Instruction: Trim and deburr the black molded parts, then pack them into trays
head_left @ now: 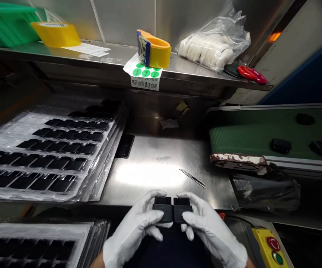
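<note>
Both of my hands wear white gloves and meet at the table's front edge. My left hand (141,219) is closed around a small black plastic housing (162,209), thumb on the near face. In my right hand (205,219) is a second black plastic housing (182,210) of similar shape, gripped between thumb and fingers. The two housings are side by side, almost touching. Just beyond my right hand, metal tweezers (193,178) lie on the steel table (155,171).
Stacked clear trays (93,178) of black parts stand left. A black phone-like slab (125,146) lies beside them. At right runs a green conveyor (244,134) carrying black parts. The shelf (116,61) holds tape rolls and bagged gloves. A yellow switch box (269,245) sits lower right.
</note>
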Tool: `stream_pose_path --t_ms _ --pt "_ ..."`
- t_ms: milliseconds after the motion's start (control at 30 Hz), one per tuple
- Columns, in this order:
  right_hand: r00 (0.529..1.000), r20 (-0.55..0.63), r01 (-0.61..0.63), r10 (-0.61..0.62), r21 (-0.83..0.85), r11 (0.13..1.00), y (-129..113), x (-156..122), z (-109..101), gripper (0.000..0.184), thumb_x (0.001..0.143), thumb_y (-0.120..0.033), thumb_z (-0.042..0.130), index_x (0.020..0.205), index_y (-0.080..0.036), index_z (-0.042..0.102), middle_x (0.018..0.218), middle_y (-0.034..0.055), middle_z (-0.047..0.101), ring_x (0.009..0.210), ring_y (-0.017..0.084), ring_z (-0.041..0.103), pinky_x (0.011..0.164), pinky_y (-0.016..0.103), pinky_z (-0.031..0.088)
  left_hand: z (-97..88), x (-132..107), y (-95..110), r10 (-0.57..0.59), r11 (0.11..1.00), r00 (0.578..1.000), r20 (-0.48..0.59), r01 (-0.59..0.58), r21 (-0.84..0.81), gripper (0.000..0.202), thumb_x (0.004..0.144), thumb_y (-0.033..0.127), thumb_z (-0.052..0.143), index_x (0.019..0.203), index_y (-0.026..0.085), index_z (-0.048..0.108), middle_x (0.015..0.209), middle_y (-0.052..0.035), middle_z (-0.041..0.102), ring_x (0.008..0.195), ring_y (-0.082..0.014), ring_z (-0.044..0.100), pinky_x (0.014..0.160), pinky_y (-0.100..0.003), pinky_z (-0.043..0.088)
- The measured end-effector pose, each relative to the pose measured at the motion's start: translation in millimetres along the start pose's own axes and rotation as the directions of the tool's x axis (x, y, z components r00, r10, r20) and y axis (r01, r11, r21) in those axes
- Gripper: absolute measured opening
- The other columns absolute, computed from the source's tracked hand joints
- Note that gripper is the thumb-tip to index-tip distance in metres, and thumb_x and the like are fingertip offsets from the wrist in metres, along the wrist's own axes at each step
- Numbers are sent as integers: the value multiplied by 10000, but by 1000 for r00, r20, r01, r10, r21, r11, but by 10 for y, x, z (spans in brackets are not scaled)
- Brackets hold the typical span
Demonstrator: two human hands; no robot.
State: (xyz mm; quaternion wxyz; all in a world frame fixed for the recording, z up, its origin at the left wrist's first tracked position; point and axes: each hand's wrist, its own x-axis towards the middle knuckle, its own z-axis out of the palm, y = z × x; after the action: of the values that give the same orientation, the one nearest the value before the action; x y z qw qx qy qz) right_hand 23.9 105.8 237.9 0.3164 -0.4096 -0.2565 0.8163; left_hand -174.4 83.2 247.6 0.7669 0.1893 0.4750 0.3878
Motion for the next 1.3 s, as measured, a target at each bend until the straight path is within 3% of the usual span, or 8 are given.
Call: stream_pose_path --t_ms 167,333,467,633,767,900,1100,1300 --pt "1000 -24 14 -15 -61 998 38 -87 -66 607 755 -298 771 1254 -132 470 650 5 660 426 62 539 369 116 385 55 -7 -1 -27 999 999 36 26 42 467 775 168 705 1213 219 551 1149 -79 616 663 -122 678 544 -189 551" --pt "999 24 -22 24 -118 993 15 -163 -73 430 794 -368 721 1081 -63 622 547 21 630 374 39 482 351 108 334 78 40 77 -57 990 985 165 34 140 310 800 221 691 1100 155 644 1007 -97 671 789 -188 671 547 -205 529" --pt "997 -70 -32 21 -158 987 24 -199 -41 328 729 -217 741 1019 -86 662 590 18 638 456 84 557 389 142 408 61 67 95 -128 974 974 187 88 210 261 757 199 733 1014 170 702 915 -68 685 794 -194 643 616 -244 513" --pt "982 -187 -12 -26 -198 980 121 -239 11 398 591 -106 815 966 -187 708 766 19 683 621 160 640 488 228 509 -7 66 -16 127 898 981 145 -176 403 246 665 125 804 881 228 751 882 -30 714 807 -202 645 753 -293 506" --pt "947 -117 230 -298 -399 888 122 -292 60 278 695 -186 806 948 -289 754 984 37 712 935 227 657 849 339 532 -25 45 -62 547 621 771 325 -635 459 396 757 83 714 1042 358 712 781 13 659 720 -165 604 714 -294 492" --pt "844 91 482 -528 -561 673 43 -303 64 497 784 -141 723 1197 -405 639 964 24 720 850 215 688 780 348 555 7 22 23 718 334 535 445 -826 454 642 777 68 660 1316 379 506 786 13 642 733 -181 597 813 -364 476" --pt "739 245 632 -627 -574 521 -145 -277 131 629 814 -77 655 1327 -413 516 917 31 696 776 198 684 681 319 567 79 -19 184 761 128 396 514 -869 478 745 800 96 624 1432 341 314 781 16 686 742 -202 628 930 -438 425" --pt "691 323 685 -647 -579 443 -276 -249 162 706 813 -51 621 1403 -386 426 890 42 687 735 212 683 655 343 575 124 -15 277 803 116 351 481 -885 451 803 733 71 709 1389 373 357 794 18 693 779 -221 644 888 -434 455"
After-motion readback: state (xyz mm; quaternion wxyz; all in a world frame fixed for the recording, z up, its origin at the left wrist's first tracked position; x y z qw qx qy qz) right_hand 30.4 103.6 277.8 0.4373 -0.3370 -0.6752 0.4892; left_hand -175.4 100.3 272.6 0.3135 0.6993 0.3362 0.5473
